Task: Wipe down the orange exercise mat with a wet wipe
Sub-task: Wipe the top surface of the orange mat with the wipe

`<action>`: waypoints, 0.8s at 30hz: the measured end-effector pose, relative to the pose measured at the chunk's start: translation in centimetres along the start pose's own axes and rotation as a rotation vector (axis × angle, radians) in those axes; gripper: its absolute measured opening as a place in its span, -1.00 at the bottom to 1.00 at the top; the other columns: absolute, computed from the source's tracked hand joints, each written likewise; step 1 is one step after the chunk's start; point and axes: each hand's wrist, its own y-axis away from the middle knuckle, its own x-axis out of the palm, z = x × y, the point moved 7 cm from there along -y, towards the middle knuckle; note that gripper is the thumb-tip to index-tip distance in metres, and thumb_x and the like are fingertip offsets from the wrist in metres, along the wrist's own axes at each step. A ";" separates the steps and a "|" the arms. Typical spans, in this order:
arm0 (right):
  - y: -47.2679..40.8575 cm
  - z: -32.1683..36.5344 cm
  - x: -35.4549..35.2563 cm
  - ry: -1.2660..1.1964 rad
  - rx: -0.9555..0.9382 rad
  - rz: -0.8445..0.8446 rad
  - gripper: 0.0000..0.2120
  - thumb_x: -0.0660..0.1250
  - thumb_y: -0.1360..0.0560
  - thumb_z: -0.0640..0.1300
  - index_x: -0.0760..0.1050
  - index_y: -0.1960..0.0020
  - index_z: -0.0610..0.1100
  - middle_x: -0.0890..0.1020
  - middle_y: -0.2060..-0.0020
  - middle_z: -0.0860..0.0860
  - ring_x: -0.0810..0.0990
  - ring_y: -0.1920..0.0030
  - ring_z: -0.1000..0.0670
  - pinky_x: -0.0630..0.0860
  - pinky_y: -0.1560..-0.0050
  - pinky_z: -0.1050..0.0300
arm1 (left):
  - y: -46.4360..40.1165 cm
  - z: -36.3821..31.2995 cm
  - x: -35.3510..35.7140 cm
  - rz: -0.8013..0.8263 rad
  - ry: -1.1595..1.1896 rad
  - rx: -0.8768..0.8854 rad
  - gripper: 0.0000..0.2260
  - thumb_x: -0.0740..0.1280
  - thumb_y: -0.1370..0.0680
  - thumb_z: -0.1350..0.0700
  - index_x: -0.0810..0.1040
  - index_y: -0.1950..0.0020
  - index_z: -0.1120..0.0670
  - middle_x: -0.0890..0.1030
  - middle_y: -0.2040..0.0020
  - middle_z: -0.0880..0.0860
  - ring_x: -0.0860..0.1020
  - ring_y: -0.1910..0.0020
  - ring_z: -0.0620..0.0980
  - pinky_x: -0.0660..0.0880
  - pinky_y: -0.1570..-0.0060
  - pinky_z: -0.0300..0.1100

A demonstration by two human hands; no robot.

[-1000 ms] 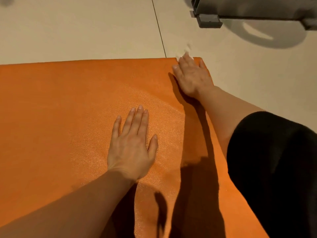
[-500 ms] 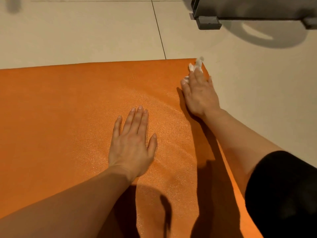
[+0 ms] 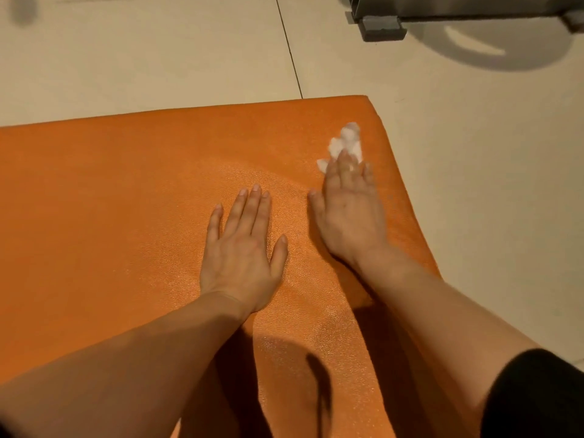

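Note:
The orange exercise mat (image 3: pixel 126 184) lies flat on the tiled floor and fills most of the view. My left hand (image 3: pixel 243 245) rests flat on the mat's middle, fingers straight and spread a little. My right hand (image 3: pixel 349 210) presses a crumpled white wet wipe (image 3: pixel 346 143) onto the mat near its far right corner. Its fingers lie straight over the wipe, and part of the wipe sticks out beyond the fingertips.
Beige floor tiles (image 3: pixel 158 52) surround the mat at the far side and right. A grey metal frame with a block foot (image 3: pixel 382 26) stands at the top right, casting a round shadow. A black sleeve (image 3: pixel 534 396) shows at the bottom right.
My right hand has slid the wipe back from the mat's far right corner toward me along the right edge. My left hand has stayed flat in place.

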 end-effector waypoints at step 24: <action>7.6 -0.3 0.0 -0.113 -0.011 0.052 -0.27 -0.30 -0.56 0.18 -0.01 -0.57 -0.24 -0.02 -0.56 -0.19 -0.09 -0.57 -0.11 -0.24 -0.53 0.02 | -0.1 0.2 0.5 0.030 -0.057 -0.001 -0.41 -0.21 -0.61 -0.17 -0.13 -0.59 0.05 -0.12 -0.60 0.01 -0.16 -0.56 -0.05 -0.16 -0.51 0.05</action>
